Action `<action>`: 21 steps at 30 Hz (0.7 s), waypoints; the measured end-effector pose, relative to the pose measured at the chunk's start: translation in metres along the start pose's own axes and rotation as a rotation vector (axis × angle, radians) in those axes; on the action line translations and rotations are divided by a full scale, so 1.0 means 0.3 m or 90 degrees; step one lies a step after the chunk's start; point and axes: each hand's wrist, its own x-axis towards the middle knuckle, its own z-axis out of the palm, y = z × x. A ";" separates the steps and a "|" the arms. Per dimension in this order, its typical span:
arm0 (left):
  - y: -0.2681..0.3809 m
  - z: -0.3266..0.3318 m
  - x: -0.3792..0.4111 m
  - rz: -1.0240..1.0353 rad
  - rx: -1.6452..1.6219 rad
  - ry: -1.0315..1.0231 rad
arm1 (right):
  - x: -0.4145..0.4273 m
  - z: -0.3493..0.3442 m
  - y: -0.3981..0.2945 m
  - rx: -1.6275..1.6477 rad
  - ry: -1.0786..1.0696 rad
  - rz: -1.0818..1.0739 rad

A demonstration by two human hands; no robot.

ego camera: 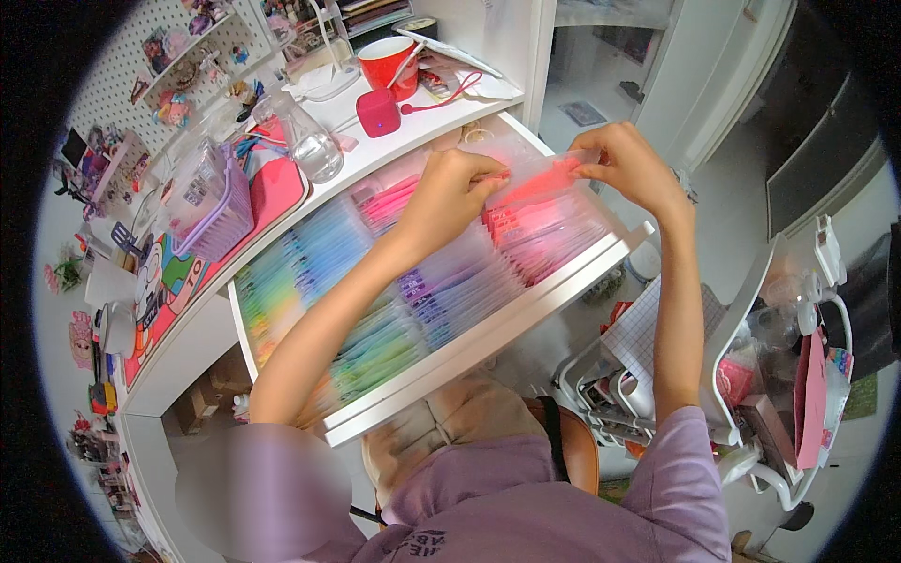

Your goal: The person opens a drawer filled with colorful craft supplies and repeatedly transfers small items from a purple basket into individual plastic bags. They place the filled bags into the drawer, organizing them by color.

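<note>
Between my two hands a clear plastic bag (538,184) with bright coral-red contents is stretched above the right part of an open white drawer (486,336). My left hand (457,193) pinches its left edge between thumb and fingers. At its upper right corner, my right hand (619,165) grips it the same way. Rows of thin clear bags sorted by colour fill the drawer: pink and red bags (556,239) under my hands, purple bags (457,288) in the middle, blue bags (327,239) and green bags (376,348) further left. Small labels with writing show on several bags.
On the white desk stand a red mug (388,67), a small red speaker (379,112), a glass flask of clear liquid (317,155) and a purple basket (218,218). A white trolley (725,352) with a gridded sheet (644,334) is at the right. Pegboard shelves are at the upper left.
</note>
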 end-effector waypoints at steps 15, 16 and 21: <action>-0.046 0.024 0.021 0.018 0.019 -0.016 | 0.009 0.006 0.032 0.019 0.010 0.005; -0.046 0.025 0.023 0.007 0.008 -0.024 | 0.009 0.005 0.034 0.015 0.006 0.013; -0.052 0.035 0.006 0.040 0.021 -0.030 | 0.006 0.007 0.018 0.026 -0.037 0.024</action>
